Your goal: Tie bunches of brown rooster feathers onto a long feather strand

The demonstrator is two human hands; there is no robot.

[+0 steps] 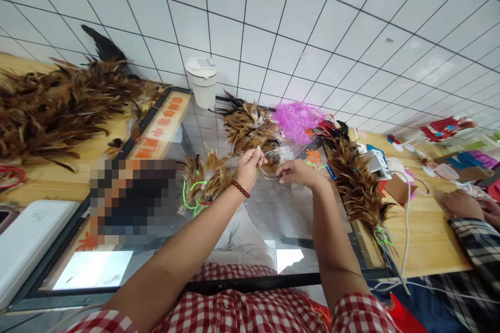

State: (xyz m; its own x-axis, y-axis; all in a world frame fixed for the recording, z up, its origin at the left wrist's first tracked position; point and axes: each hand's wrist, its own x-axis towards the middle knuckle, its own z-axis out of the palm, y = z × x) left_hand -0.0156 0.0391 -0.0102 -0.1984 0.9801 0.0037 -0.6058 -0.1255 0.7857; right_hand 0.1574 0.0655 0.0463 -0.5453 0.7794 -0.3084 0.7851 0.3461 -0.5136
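The left hand [250,169] and right hand [296,172] are apart above the worktop [279,213], grips unclear; feathers [250,127] line its far edge, tiled wall [269,26] behind.

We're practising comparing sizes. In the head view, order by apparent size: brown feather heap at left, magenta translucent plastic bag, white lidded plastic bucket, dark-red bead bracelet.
1. Brown feather heap
2. Magenta bag and white bucket: too alike to rank
3. Dark-red bracelet

1. L hand [249,167]: pale bit [259,150] at fingertips too small to ID, poss. feather.
2. R hand [294,172]: grip unclear.
3. Pixelated patch [133,200], glass bench's [291,221] L edge: contents hidden.
4. Feather pile [50,112], wood bench's [50,186] far edge: cut off, pic L.
5. Co-worker's hand [491,210]: cut off, pic R.
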